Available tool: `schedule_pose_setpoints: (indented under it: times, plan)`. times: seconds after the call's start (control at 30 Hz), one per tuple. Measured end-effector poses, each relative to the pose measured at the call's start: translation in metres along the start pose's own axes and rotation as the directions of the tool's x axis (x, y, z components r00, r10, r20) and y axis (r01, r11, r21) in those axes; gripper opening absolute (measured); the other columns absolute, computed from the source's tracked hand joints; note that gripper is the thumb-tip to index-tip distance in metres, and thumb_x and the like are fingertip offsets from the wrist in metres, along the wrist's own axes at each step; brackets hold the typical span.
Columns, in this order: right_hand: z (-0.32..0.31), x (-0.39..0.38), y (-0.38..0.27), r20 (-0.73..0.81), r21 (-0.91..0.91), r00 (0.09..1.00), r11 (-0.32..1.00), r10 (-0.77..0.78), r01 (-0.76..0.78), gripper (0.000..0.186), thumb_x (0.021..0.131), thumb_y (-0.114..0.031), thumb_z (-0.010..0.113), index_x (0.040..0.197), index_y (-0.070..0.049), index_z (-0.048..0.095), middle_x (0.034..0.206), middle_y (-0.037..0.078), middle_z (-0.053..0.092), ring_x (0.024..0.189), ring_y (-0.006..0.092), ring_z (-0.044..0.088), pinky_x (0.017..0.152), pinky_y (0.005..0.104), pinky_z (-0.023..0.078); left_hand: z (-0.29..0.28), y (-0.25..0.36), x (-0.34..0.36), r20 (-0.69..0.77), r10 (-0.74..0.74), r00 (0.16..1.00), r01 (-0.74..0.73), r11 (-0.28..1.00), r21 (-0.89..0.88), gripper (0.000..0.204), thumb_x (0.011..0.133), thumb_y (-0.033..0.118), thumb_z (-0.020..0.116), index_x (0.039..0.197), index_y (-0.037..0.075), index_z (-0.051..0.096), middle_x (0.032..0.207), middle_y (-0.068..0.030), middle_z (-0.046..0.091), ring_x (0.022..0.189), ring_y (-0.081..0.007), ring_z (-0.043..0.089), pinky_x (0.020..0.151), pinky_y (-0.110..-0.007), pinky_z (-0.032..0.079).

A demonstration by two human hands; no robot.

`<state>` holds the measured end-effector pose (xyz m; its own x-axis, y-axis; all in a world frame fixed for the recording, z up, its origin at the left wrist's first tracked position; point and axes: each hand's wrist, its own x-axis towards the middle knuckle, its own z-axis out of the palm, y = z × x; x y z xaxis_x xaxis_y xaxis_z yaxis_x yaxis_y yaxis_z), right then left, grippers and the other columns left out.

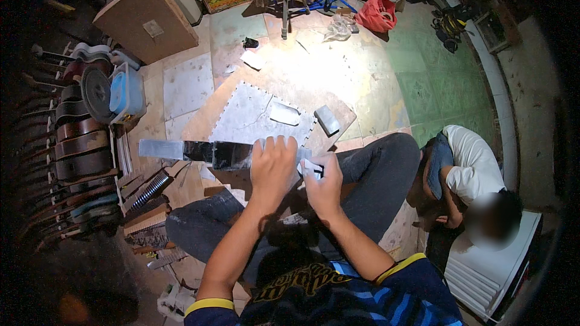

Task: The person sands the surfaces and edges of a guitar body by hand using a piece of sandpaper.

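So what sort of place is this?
Probably a small, cluttered workshop, perhaps for instruments: guitar-like bodies line the left side, a spring-like coil lies among loose pieces, and the left hand grips a long flat bar.

long flat grey-and-black strip (pixel 198 151): glossy black middle, dull matt grey left end | small crumpled white piece (pixel 309 166): matt, paper- or cloth-like | pale grey jagged-edged mat (pixel 238 111): matt, creased | crumpled red bag (pixel 377 13): plastic-looking, slight sheen | translucent box-shaped bin (pixel 138 95): smooth plastic | dark grey trousers (pixel 382 160): matt, denim-like cloth
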<state>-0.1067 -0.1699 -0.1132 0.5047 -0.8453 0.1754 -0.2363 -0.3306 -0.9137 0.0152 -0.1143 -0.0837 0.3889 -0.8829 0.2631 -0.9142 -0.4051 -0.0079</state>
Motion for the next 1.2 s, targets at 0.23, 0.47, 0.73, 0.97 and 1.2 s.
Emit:
schedule_pose_setpoints:
  times: [0.23, 0.47, 0.73, 0.97, 1.2]
  plan:
    - [0.001, -0.004, -0.003, -0.017, -0.022, 0.999, 0.999, -0.032, 0.032, 0.017, 0.083, 0.0, 0.069, 0.096, 0.001, 0.057, 0.091, 0.018, 0.059, 0.086, 0.0361, 0.061, 0.077, 0.0425, 0.05, -0.001, -0.004, 0.001, 0.02, 0.008, 1.0, -0.007, 0.999, -0.032, 0.003, 0.08, 0.015, 0.061, 0.081, 0.012, 0.059, 0.078, -0.0046, 0.061, 0.079, -0.0228, 0.063, 0.081, -0.041, 0.046]
    - [0.006, 0.0, -0.001, -0.041, 0.001, 0.999, 1.0, -0.001, 0.001, 0.018, 0.085, -0.003, 0.07, 0.096, 0.001, 0.057, 0.093, 0.019, 0.059, 0.087, 0.0351, 0.061, 0.077, 0.0423, 0.05, -0.001, -0.006, 0.009, -0.006, -0.01, 1.0, 0.01, 0.999, -0.036, 0.004, 0.08, 0.014, 0.062, 0.081, 0.011, 0.06, 0.08, -0.0063, 0.064, 0.08, -0.0247, 0.065, 0.08, -0.043, 0.046]
    - [0.007, 0.002, -0.001, -0.046, 0.061, 0.996, 0.995, 0.079, -0.076, 0.021, 0.086, -0.006, 0.072, 0.098, 0.001, 0.057, 0.09, 0.018, 0.063, 0.083, 0.0322, 0.064, 0.076, 0.0408, 0.051, 0.002, -0.005, 0.007, 0.043, -0.019, 0.999, 0.021, 0.999, -0.047, 0.003, 0.08, 0.015, 0.062, 0.081, 0.012, 0.06, 0.08, -0.0062, 0.064, 0.081, -0.0248, 0.065, 0.08, -0.043, 0.046]
    - [0.012, 0.009, 0.001, -0.067, 0.087, 0.995, 0.994, 0.067, -0.061, 0.019, 0.082, 0.001, 0.07, 0.096, 0.001, 0.058, 0.092, 0.016, 0.063, 0.086, 0.0291, 0.064, 0.077, 0.0386, 0.052, 0.003, -0.007, 0.005, -0.032, 0.002, 0.999, -0.002, 1.0, 0.023, 0.002, 0.083, 0.015, 0.061, 0.082, 0.013, 0.061, 0.078, -0.0047, 0.062, 0.08, -0.0224, 0.063, 0.077, -0.041, 0.046]
    - [0.014, 0.022, 0.007, -0.068, 0.058, 0.995, 0.996, 0.074, -0.07, 0.019, 0.082, 0.001, 0.071, 0.095, 0.0, 0.057, 0.092, 0.016, 0.061, 0.085, 0.0288, 0.063, 0.077, 0.0393, 0.052, 0.003, -0.005, 0.002, 0.015, -0.003, 1.0, 0.003, 1.0, 0.009, 0.001, 0.082, 0.015, 0.061, 0.082, 0.014, 0.061, 0.078, -0.0044, 0.062, 0.08, -0.0217, 0.064, 0.077, -0.04, 0.047]
